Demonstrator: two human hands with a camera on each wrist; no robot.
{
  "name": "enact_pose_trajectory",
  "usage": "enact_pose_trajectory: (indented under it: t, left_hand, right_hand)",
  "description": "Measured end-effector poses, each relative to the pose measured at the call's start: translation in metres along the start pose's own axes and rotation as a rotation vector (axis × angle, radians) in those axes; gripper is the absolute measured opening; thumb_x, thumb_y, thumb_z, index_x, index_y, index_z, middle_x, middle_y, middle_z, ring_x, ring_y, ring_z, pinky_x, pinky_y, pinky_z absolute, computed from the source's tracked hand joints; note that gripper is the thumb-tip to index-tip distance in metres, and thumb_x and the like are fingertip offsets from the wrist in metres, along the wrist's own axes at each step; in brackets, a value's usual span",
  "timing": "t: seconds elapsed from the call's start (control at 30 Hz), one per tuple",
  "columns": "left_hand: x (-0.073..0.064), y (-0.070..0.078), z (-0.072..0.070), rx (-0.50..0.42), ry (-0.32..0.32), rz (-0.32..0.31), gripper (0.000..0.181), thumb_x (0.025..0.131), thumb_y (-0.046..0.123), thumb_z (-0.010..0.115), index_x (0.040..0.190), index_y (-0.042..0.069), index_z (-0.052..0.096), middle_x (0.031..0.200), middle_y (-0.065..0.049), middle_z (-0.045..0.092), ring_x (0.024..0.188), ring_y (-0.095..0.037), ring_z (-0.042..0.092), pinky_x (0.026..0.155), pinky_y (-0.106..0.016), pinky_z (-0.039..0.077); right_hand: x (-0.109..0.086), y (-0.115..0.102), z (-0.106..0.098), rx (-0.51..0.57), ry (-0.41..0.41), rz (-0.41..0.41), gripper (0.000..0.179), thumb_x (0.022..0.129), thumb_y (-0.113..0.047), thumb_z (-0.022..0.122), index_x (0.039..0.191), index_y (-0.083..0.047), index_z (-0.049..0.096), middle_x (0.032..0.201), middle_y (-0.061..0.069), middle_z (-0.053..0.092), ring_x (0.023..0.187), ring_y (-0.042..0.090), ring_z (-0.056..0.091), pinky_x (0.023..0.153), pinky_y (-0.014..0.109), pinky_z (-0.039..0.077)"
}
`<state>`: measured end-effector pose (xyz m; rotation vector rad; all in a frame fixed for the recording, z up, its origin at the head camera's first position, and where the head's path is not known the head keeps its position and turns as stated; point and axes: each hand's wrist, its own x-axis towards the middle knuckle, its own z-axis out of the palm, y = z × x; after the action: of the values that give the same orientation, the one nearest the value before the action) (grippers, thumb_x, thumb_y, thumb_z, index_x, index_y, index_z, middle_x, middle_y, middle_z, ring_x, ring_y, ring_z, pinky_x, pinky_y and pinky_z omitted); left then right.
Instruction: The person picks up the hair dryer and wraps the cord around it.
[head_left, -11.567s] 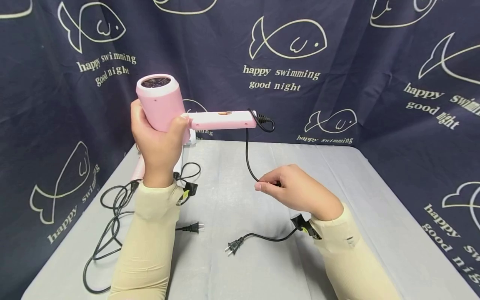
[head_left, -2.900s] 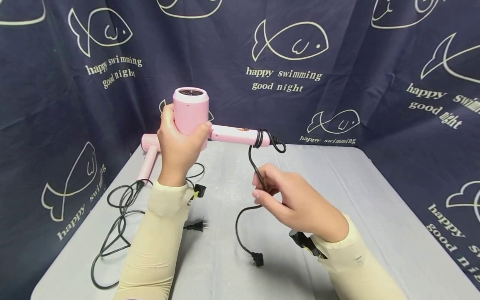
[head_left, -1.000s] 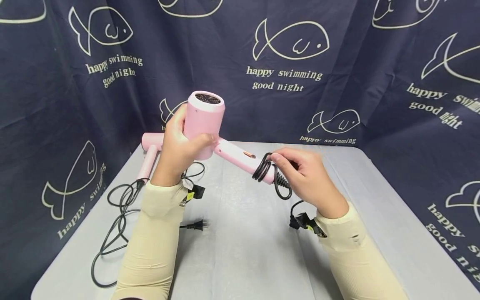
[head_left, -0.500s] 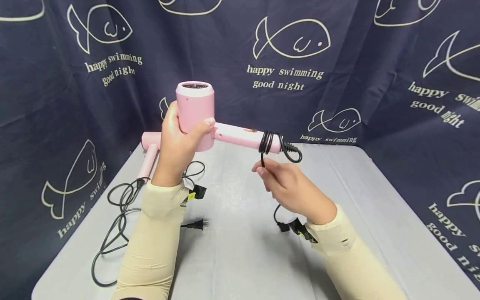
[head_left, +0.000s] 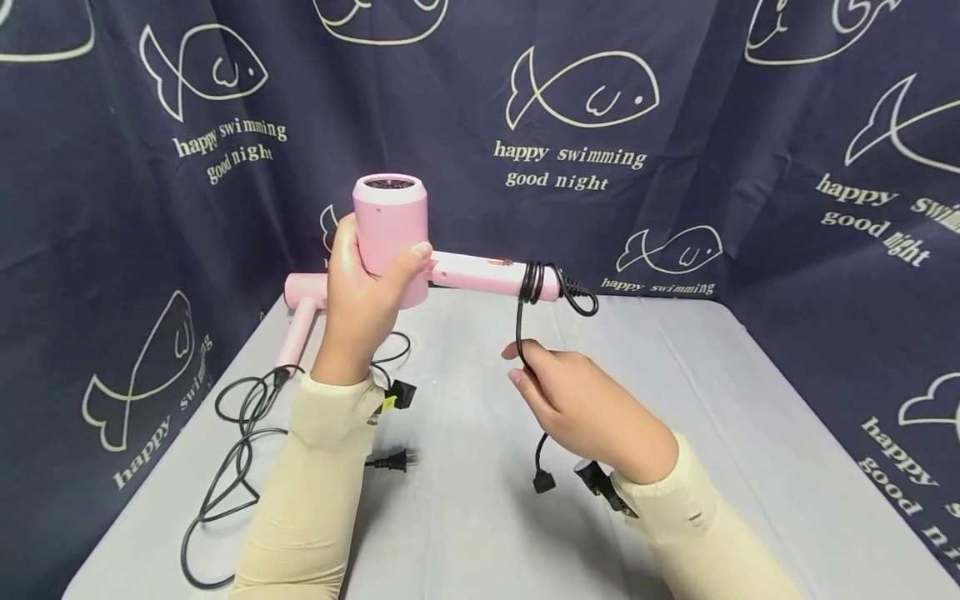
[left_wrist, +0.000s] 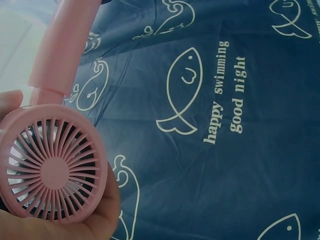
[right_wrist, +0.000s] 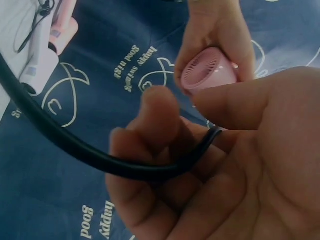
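My left hand (head_left: 356, 312) grips the barrel of a pink hair dryer (head_left: 390, 225), raised over the table with its handle pointing right. In the left wrist view its round slatted grille (left_wrist: 54, 172) faces the camera. Several turns of the black power cord (head_left: 531, 283) wrap the handle near its end. From there the cord drops to my right hand (head_left: 596, 408), which holds it in curled fingers below the handle. The right wrist view shows the cord (right_wrist: 90, 157) passing across those fingers. Its free end, with a black plug (head_left: 543, 482), hangs under the hand.
A second pink hair dryer (head_left: 300, 329) lies at the table's back left, its loose black cord (head_left: 243, 450) looping toward the front. Another plug (head_left: 393, 461) rests by the left forearm. A white hair dryer (right_wrist: 37, 65) shows beside the pink one. Dark curtains (head_left: 465, 100) enclose the table (head_left: 480, 517).
Over the span, the cord has gone from hanging off the handle's end to several turns around it. In the last second the handle has levelled and my right hand has moved below it.
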<state>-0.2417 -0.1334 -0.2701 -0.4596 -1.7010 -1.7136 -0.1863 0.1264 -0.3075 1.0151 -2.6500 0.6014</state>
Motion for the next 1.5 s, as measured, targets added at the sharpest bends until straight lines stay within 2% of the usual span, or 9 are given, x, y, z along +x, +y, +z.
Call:
enact_pose_trajectory:
  t: [0.23,0.47,0.7,0.8,0.9,1.07,1.2,1.33,1.5]
  left_hand:
    - [0.001,0.001,0.007,-0.011,0.01,0.066,0.06,0.082,0.018,0.084,0.132,0.007,0.053,0.114,-0.004,0.06,0.101,-0.025,0.062,0.086,-0.034,0.054]
    - [-0.004,-0.001,0.01,-0.011,0.022,0.086,0.059,0.081,0.007,0.082,0.133,0.003,0.053,0.115,-0.002,0.059,0.101,-0.024,0.061,0.086,-0.031,0.053]
    - [-0.005,-0.001,0.011,0.009,-0.008,0.099,0.062,0.081,0.005,0.082,0.135,0.003,0.054,0.117,-0.005,0.059,0.103,-0.023,0.06,0.086,-0.03,0.052]
    - [-0.005,-0.002,0.011,0.034,-0.025,0.103,0.065,0.08,0.007,0.084,0.137,0.004,0.053,0.121,-0.007,0.059,0.105,-0.022,0.059,0.088,-0.03,0.05]
    - [-0.005,0.001,0.011,0.069,-0.035,0.105,0.066,0.077,0.009,0.085,0.136,0.004,0.055,0.124,-0.009,0.06,0.104,-0.021,0.058,0.087,-0.03,0.049]
    - [-0.012,0.015,0.013,0.161,-0.035,0.092,0.062,0.073,0.006,0.083,0.13,0.002,0.059,0.117,-0.01,0.064,0.094,-0.017,0.057,0.081,-0.029,0.046]
    - [-0.014,0.025,0.015,0.205,-0.029,0.101,0.062,0.071,0.004,0.084,0.129,0.004,0.061,0.113,-0.008,0.066,0.092,-0.015,0.058,0.08,-0.029,0.046]
    - [-0.013,0.027,0.017,0.22,-0.038,0.107,0.06,0.07,0.004,0.085,0.126,0.008,0.064,0.109,-0.004,0.068,0.091,-0.014,0.059,0.079,-0.029,0.047]
    - [-0.015,0.027,0.015,0.247,-0.056,0.088,0.06,0.069,0.005,0.086,0.125,0.01,0.065,0.102,-0.003,0.068,0.087,-0.013,0.059,0.076,-0.029,0.047]
  right_hand:
    - [-0.007,-0.006,-0.009,-0.057,0.021,0.01,0.019,0.108,-0.02,0.048,0.122,-0.013,0.058,0.062,-0.012,0.043,0.053,0.002,0.038,0.06,0.024,0.044]
    - [-0.013,-0.011,-0.012,-0.075,0.04,0.007,0.016,0.107,-0.022,0.05,0.119,-0.016,0.059,0.061,-0.016,0.042,0.051,0.0,0.037,0.057,0.023,0.041]
    - [-0.015,-0.014,-0.016,-0.072,0.077,-0.019,0.016,0.106,-0.026,0.054,0.116,-0.017,0.062,0.06,-0.02,0.044,0.052,-0.001,0.041,0.056,0.023,0.042]
    - [-0.016,-0.015,-0.019,-0.076,0.121,-0.047,0.013,0.105,-0.025,0.055,0.11,-0.018,0.065,0.061,-0.02,0.045,0.054,-0.001,0.041,0.056,0.023,0.042]
    - [-0.017,-0.014,-0.022,-0.1,0.189,-0.085,0.01,0.104,-0.023,0.057,0.097,-0.02,0.063,0.062,-0.018,0.041,0.055,0.002,0.039,0.055,0.023,0.039]
    - [-0.02,-0.013,-0.025,-0.111,0.265,-0.149,0.015,0.101,-0.02,0.062,0.087,-0.023,0.059,0.063,-0.015,0.036,0.054,0.002,0.033,0.051,0.022,0.033]
    - [-0.021,-0.011,-0.029,-0.105,0.326,-0.185,0.008,0.096,-0.017,0.068,0.091,-0.022,0.064,0.063,-0.016,0.038,0.054,0.0,0.033,0.05,0.02,0.032]
    - [-0.023,-0.007,-0.036,-0.1,0.387,-0.216,0.01,0.092,-0.014,0.073,0.097,-0.021,0.07,0.064,-0.017,0.043,0.055,-0.001,0.034,0.05,0.018,0.032]
    - [-0.024,-0.005,-0.042,-0.083,0.401,-0.242,0.013,0.093,-0.012,0.074,0.105,-0.017,0.072,0.075,-0.014,0.054,0.059,0.001,0.038,0.054,0.017,0.033]
